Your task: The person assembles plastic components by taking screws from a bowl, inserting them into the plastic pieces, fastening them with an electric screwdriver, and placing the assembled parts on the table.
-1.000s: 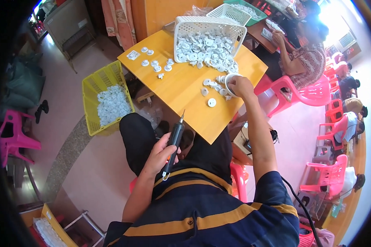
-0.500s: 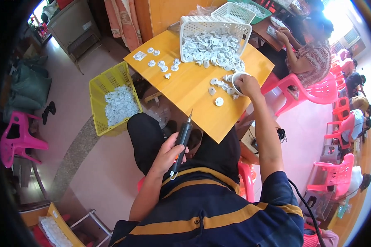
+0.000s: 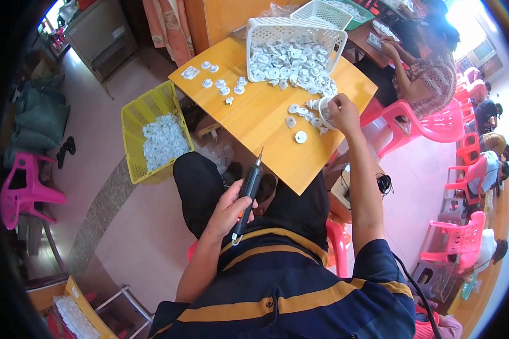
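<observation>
My left hand [image 3: 229, 210] is wrapped round a black electric screwdriver [image 3: 252, 179], held over my lap with its bit pointing up toward the table edge. At the table's right side stands a small white cup [image 3: 323, 105]. Over its rim my right hand [image 3: 346, 116] has its fingers pinched together; whatever is between them is too small to see. Several round white plastic parts [image 3: 301, 137] lie just left of the cup. A tipped white basket [image 3: 340, 48] spills a heap of similar white parts [image 3: 288, 62] onto the table behind it.
More white parts [image 3: 224, 90] sit spread over the left of the yellow table [image 3: 260, 118]. On the floor at left is a yellow crate [image 3: 131, 135] of white pieces. A person [image 3: 424, 73] sits at the far right on a pink chair [image 3: 430, 127].
My right hand has lifted slightly out of the cup, its fingertips now at the rim. The left hand keeps the screwdriver in nearly the same place.
</observation>
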